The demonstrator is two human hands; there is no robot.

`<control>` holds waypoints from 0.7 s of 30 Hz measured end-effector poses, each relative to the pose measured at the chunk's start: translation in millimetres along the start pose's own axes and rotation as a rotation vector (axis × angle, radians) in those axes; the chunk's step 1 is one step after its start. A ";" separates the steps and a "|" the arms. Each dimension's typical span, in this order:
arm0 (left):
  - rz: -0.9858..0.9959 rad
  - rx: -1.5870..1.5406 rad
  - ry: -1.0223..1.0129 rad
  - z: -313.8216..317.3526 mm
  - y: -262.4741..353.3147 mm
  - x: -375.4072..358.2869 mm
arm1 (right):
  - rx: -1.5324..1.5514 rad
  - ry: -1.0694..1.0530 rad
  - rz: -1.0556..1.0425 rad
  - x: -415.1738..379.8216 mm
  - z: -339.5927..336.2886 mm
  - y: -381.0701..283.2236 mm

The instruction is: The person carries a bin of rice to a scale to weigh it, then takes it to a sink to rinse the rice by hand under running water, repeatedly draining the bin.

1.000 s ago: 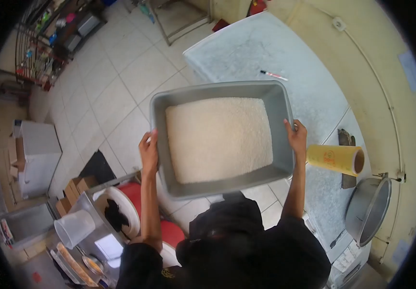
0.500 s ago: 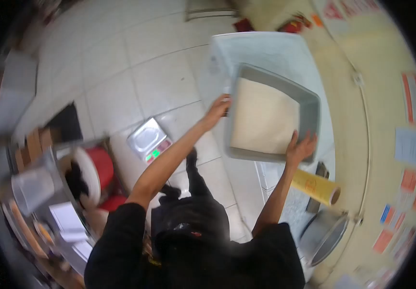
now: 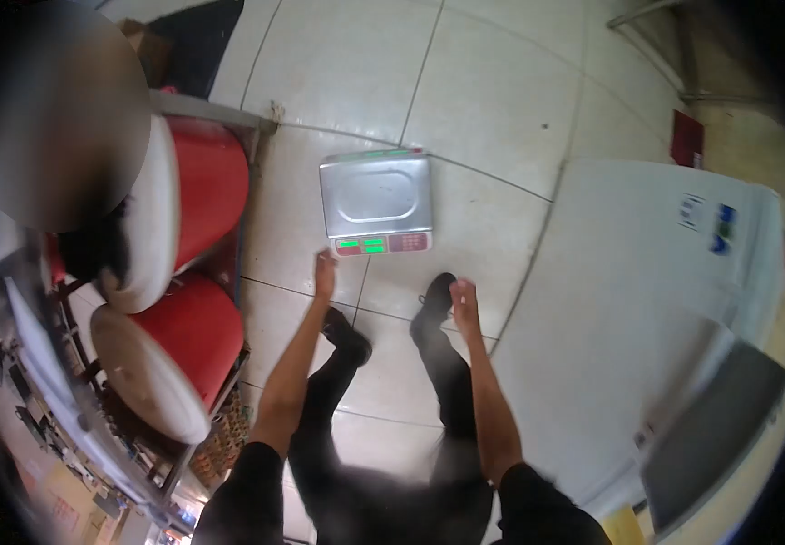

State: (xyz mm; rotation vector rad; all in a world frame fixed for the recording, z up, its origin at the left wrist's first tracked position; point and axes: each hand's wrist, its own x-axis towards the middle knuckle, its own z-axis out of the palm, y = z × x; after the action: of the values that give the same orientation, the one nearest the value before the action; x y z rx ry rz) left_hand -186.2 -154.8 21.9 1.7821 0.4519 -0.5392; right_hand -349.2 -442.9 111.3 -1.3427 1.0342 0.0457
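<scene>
A silver digital scale [image 3: 377, 195] with lit green displays rests on the tiled floor in front of me. My left hand [image 3: 324, 274] is close to its near left corner, with fingers extended and nothing seen in them. My right hand [image 3: 465, 304] hangs to the right of the scale and nearer to me, over the floor by my shoe [image 3: 439, 292]. Its fingers are loosely curved and apart, and it holds nothing visible.
Red tubs with white lids [image 3: 152, 372] stand on a rack along the left. A white cabinet [image 3: 592, 336] fills the right side, with a grey flat-sided object [image 3: 715, 436] near its wall end. A blurred patch covers the upper left.
Both hands have let go of the grey bin with the pale contents and moved down toward the scale. The view has turned left, so the scale is now central.
</scene>
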 end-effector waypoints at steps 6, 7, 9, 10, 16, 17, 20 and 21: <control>-0.188 -0.032 -0.246 -14.8 -60.6 214.5 | 0.130 -0.046 -0.048 313.6 77.2 104.0; -0.254 -0.113 -0.313 1.4 -63.4 234.3 | 0.299 -0.038 0.154 319.9 95.3 81.5; -0.213 -0.305 -0.278 26.7 -55.2 233.7 | 0.315 -0.280 0.185 305.4 128.5 63.1; -0.262 -0.340 -0.300 20.8 -62.0 237.6 | 0.340 -0.322 0.192 306.9 131.9 74.4; -0.249 -0.409 -0.482 -19.0 -10.9 145.7 | 0.349 -0.309 0.319 190.1 86.4 -0.1; -0.307 -0.442 -0.464 -34.9 26.7 106.4 | 0.369 -0.308 0.290 146.7 80.5 -30.2; -0.342 -0.389 -0.389 -74.9 150.7 -10.2 | 0.336 -0.238 0.124 17.4 54.1 -132.8; -0.330 -0.355 -0.349 -91.6 185.9 -53.6 | 0.321 -0.202 0.042 -33.7 45.1 -152.5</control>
State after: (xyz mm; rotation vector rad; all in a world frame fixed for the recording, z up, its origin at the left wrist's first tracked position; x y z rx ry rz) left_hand -114.6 -117.1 220.0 1.2485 0.5603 -0.9227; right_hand -255.6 -434.0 244.0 -1.0034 0.8580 0.0438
